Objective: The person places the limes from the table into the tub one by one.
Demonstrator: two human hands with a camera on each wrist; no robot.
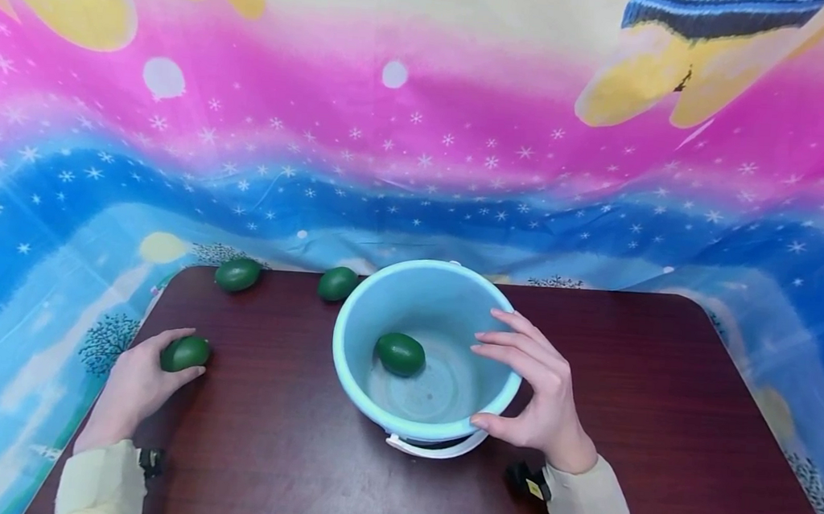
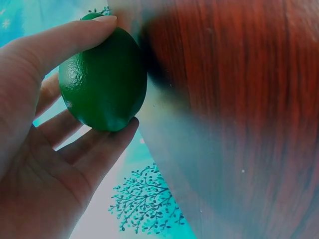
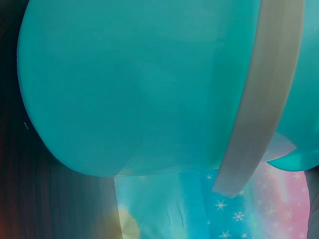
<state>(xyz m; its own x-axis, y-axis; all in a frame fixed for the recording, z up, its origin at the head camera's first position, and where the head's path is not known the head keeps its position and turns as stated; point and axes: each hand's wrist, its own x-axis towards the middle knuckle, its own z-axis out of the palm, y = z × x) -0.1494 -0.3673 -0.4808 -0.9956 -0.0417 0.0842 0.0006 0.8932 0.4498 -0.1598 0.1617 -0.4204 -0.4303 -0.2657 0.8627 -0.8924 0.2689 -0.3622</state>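
Your left hand (image 1: 133, 384) pinches lime-like fruit (image 1: 186, 355) near left edge of desk (image 1: 261, 415); right hand (image 1: 541, 384) grips bucket (image 1: 438, 299) by rim. One fruit (image 1: 400, 354) lies inside. Work looks quarter done: held piece, far-left-corner fruit (image 1: 238, 274), far-edge fruit (image 1: 337, 283) beside bucket sit outside.

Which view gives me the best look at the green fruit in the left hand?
The left wrist view: the green fruit appears large there, with the thumb and fingers of the left hand visible around it. The head view shows it much smaller, partly covered by that hand. The right wrist view doesn't show it.
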